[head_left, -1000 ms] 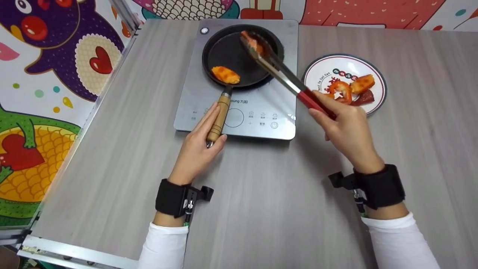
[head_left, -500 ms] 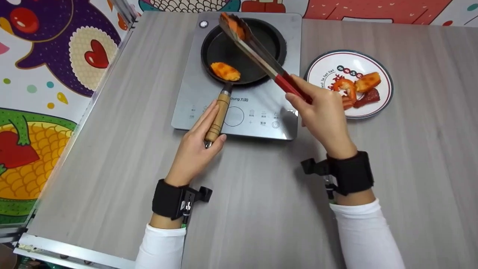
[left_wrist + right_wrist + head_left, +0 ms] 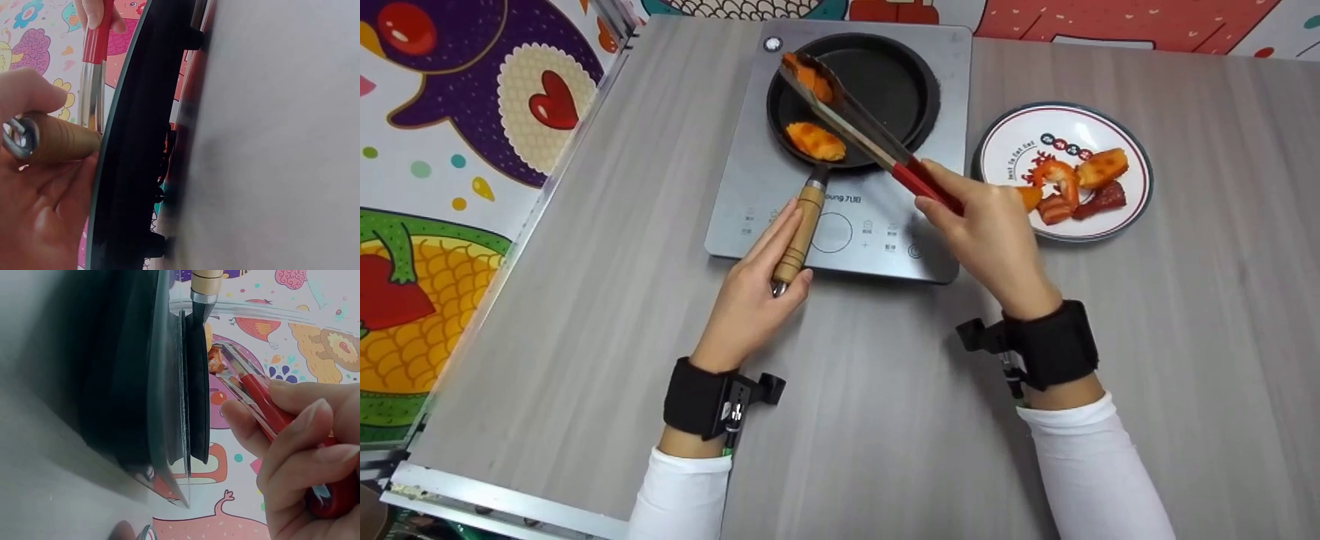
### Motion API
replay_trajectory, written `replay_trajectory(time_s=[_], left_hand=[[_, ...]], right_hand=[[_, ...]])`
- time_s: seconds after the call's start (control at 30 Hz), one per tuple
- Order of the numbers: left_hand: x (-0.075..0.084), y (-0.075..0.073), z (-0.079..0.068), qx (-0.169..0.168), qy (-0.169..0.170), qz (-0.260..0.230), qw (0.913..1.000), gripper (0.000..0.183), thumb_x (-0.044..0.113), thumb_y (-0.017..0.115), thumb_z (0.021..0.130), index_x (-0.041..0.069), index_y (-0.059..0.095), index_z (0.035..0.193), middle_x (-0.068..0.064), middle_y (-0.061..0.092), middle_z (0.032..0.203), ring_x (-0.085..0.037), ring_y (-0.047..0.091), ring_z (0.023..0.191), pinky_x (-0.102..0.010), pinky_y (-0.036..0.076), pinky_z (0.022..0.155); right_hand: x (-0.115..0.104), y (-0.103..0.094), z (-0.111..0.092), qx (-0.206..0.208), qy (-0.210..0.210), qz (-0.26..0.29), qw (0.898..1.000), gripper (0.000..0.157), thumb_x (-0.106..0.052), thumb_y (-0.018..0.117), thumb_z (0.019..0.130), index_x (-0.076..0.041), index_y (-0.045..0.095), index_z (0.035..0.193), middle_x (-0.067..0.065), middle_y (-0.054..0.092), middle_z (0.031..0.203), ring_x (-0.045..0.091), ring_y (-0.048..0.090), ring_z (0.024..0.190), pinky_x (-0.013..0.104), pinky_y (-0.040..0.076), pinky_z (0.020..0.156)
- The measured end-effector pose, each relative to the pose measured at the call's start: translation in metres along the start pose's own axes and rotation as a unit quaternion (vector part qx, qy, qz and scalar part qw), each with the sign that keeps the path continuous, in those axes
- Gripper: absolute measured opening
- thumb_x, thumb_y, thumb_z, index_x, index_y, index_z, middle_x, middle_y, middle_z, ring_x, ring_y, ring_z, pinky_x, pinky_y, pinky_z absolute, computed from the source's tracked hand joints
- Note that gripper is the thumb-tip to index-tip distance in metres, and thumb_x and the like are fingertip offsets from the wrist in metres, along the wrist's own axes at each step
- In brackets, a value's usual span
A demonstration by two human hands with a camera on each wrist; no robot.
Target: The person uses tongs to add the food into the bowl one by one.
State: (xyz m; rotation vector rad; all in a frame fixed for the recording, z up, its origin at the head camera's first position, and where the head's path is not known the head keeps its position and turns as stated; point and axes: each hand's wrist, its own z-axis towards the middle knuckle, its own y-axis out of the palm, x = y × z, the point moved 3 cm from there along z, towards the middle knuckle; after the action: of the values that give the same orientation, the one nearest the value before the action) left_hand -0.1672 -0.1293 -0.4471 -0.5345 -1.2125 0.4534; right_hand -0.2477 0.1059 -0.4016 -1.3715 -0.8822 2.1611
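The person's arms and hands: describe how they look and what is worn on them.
The left hand and right hand are ungloved. White sleeves end short of the wrists. Each wrist wears a wide black band, with a small black bracket jutting inward and a silvery fitting.

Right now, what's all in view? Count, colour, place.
Table: one, grey, underneath
Cooktop: one, silver, on table
Pan: one, black, on cooktop
Tongs: one, silver and red, over pan
Food in pan: one, orange
Food in tongs: count unclear, orange
Plate: one, white, right of cooktop
Food on plate: several, orange and red
Metal frame: one, silver, table's left
Printed walls: two, multicoloured, left, behind
Wristbands: two, black, wrists
Sleeves: two, white, forearms
Left hand: one, on pan handle
Right hand: one, holding tongs
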Motion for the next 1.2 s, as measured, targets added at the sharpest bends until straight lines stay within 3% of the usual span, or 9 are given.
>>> replay_trajectory(time_s=[0.23, 0.5, 1.03, 1.2], left_hand=[[-0.0002, -0.0014, -0.0009, 0.002, 0.007, 0.002, 1.0, 0.066, 0.015, 0.059, 0.084, 0.02, 0.027, 0.141, 0.007, 0.021, 0.147, -0.011, 0.026, 0.129, -0.029, 0.026, 0.103], [0.002, -0.0034, 0.0009, 0.005, 0.009, 0.003, 0.9999, 0.066, 0.014, 0.058, 0.084, 0.02, 0.026, 0.141, 0.008, 0.02, 0.147, -0.01, 0.026, 0.129, -0.028, 0.028, 0.102], [0.0019, -0.0014, 0.0014, 0.001, 0.0, 0.0, 1.0, 0.068, 0.009, 0.057, 0.083, 0.022, 0.026, 0.142, 0.007, 0.02, 0.147, -0.01, 0.026, 0.128, -0.028, 0.03, 0.101], [0.0005, -0.0005, -0.0008, 0.002, -0.003, 0.002, 1.0, 0.069, 0.009, 0.058, 0.082, 0.023, 0.026, 0.141, 0.007, 0.02, 0.147, -0.01, 0.024, 0.129, -0.029, 0.028, 0.102]], right_hand=[[-0.0018, 0.0015, 0.001, -0.017, -0.003, -0.006, 1.0, 0.039, -0.03, 0.063, 0.082, -0.021, 0.059, 0.121, 0.008, 0.065, 0.086, 0.017, 0.047, 0.047, 0.027, 0.035, 0.044], [-0.0055, 0.0015, 0.0033, -0.021, -0.008, -0.011, 1.0, 0.039, -0.028, 0.064, 0.082, -0.02, 0.06, 0.12, 0.008, 0.066, 0.092, 0.021, 0.051, 0.061, 0.028, 0.037, 0.052], [-0.0028, 0.0006, 0.0008, -0.037, 0.012, -0.009, 0.999, 0.041, -0.029, 0.063, 0.082, -0.022, 0.058, 0.122, 0.007, 0.064, 0.088, 0.016, 0.049, 0.046, 0.028, 0.038, 0.044], [-0.0035, 0.002, -0.0006, -0.04, 0.008, -0.01, 0.999, 0.041, -0.029, 0.063, 0.082, -0.022, 0.057, 0.122, 0.008, 0.065, 0.09, 0.016, 0.05, 0.048, 0.028, 0.038, 0.045]])
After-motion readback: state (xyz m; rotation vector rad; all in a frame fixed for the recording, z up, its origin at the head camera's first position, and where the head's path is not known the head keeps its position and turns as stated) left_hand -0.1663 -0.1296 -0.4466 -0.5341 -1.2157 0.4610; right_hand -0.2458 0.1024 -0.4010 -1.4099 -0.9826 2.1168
